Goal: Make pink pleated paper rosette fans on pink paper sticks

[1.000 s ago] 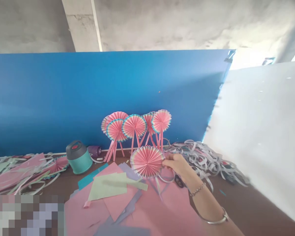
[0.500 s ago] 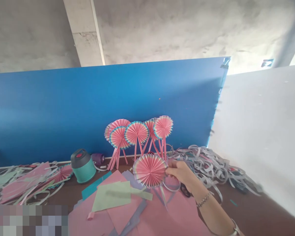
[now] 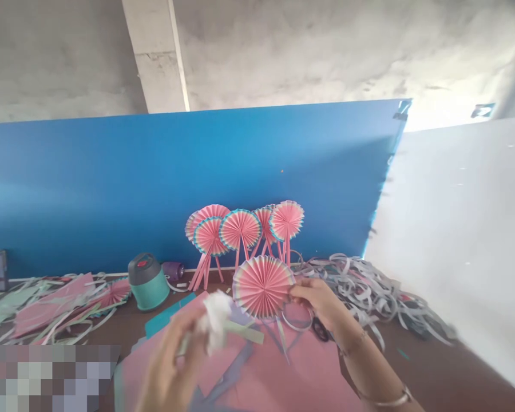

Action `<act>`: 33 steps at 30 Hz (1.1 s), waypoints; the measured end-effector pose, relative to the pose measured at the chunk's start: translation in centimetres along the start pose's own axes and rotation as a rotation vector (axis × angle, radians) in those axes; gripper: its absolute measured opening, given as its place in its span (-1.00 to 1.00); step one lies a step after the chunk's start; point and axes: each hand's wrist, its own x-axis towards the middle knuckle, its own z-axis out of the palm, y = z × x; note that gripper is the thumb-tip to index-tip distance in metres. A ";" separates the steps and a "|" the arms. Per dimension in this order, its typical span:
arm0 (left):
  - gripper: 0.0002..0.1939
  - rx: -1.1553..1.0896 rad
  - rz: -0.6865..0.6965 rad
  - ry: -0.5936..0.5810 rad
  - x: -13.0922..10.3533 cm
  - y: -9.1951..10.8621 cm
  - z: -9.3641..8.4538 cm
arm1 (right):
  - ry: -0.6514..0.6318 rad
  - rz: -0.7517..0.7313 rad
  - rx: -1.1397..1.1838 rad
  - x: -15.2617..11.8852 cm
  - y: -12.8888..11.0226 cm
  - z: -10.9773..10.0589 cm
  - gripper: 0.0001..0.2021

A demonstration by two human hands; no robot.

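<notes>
Two hands of mine in play, left hand and right hand! One pleated disc in the right, one blurred white wad in the left. Up at twelve o'clock, the standing discs: six at least, overlapping, so I can't swear to the full number. One lying disc at ten. Strip heaps? Two: a left heap at ten, a right heap at one, strips too tangled to count. At eleven, one teal-and-grey container, one purple cylinder, one blue sheet. And panels, two: blue panel at twelve, white panel at two!
</notes>
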 end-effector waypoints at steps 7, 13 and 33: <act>-0.71 0.661 0.216 0.152 9.4 -5.7 -3.1 | 0.005 0.102 0.150 -0.4 -0.4 1.0 -0.90; -0.37 -0.145 0.020 -0.303 7.3 -1.6 4.8 | -0.043 0.171 0.211 -0.1 0.7 2.2 -0.92; -0.68 -0.475 -0.315 -0.256 8.0 -1.7 8.4 | -0.274 0.106 -0.076 -0.2 1.0 2.0 -0.88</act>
